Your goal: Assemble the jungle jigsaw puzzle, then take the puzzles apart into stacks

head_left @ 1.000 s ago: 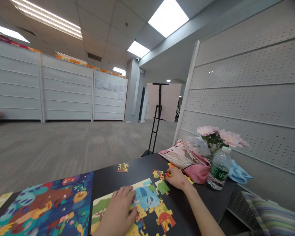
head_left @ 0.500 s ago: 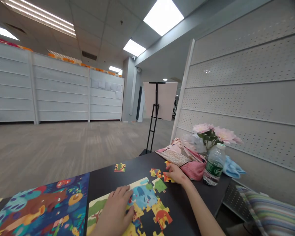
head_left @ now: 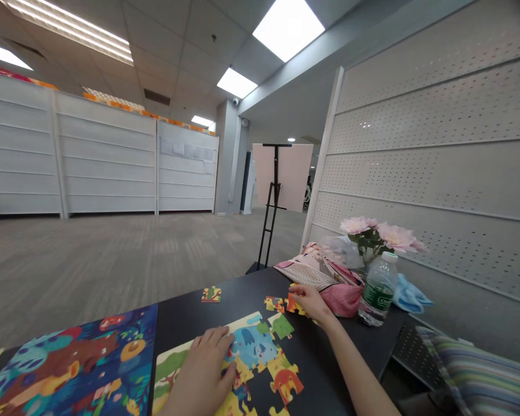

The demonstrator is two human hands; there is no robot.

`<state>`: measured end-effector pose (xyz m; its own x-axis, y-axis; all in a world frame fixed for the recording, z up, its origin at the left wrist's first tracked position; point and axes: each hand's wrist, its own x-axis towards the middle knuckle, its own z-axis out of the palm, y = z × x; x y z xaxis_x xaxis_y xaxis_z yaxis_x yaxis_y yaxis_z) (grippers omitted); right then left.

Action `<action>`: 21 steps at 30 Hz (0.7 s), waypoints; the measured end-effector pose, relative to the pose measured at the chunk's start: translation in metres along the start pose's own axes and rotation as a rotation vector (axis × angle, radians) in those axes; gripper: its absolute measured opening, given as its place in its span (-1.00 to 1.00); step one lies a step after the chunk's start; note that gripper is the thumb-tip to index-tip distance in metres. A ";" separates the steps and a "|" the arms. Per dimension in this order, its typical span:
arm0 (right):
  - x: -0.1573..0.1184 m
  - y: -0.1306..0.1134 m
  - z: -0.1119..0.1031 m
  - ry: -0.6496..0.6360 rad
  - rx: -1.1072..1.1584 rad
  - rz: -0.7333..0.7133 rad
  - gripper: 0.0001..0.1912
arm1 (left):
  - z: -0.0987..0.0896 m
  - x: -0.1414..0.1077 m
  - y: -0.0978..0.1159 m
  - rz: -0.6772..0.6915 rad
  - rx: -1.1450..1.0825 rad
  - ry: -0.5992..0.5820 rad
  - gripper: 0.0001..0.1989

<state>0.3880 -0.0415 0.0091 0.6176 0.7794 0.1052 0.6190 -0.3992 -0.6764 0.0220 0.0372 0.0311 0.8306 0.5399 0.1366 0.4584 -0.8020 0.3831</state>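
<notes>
Your right hand point(head_left: 309, 303) is bent over a red-and-orange flat puzzle piece point(head_left: 293, 304) with knobby edges. The piece lies under your fingers, at 9 o'clock from the middle of that hand. I cannot tell if you are pinching it or just touching it.

A small yellow-and-orange flat puzzle piece point(head_left: 274, 304) sits just past it, also at 9 o'clock. A green flat puzzle piece point(head_left: 282, 326) is near, at 8 o'clock.

Your left hand point(head_left: 208, 367) lies flat with its fingers spread, and it grabs nothing. It rests on the bright, partly built animal puzzle point(head_left: 253, 345), which is at 8 o'clock from your right hand, on the black table point(head_left: 325, 358).

From your left hand, a small square red, green and yellow puzzle piece point(head_left: 211, 294) is at 12 o'clock, well apart. A dark blue animal picture point(head_left: 132, 323) is at 9 o'clock.

From your right hand, a pink cloth bag point(head_left: 344, 297) is close by at 1 o'clock. A clear plastic bottle with a green label point(head_left: 378, 294) stands at 3 o'clock.
</notes>
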 end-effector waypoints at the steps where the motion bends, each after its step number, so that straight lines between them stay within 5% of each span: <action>1: 0.001 -0.001 0.001 0.006 -0.011 -0.008 -0.69 | 0.000 0.000 0.000 -0.003 -0.002 -0.002 -0.51; 21: -0.015 -0.034 0.007 -0.032 -0.127 -0.025 -0.73 | 0.003 -0.001 -0.002 0.021 0.006 0.024 -0.52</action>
<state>0.3542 -0.0362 0.0261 0.5868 0.8040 0.0962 0.6916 -0.4359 -0.5760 0.0216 0.0374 0.0280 0.8325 0.5285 0.1664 0.4426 -0.8150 0.3741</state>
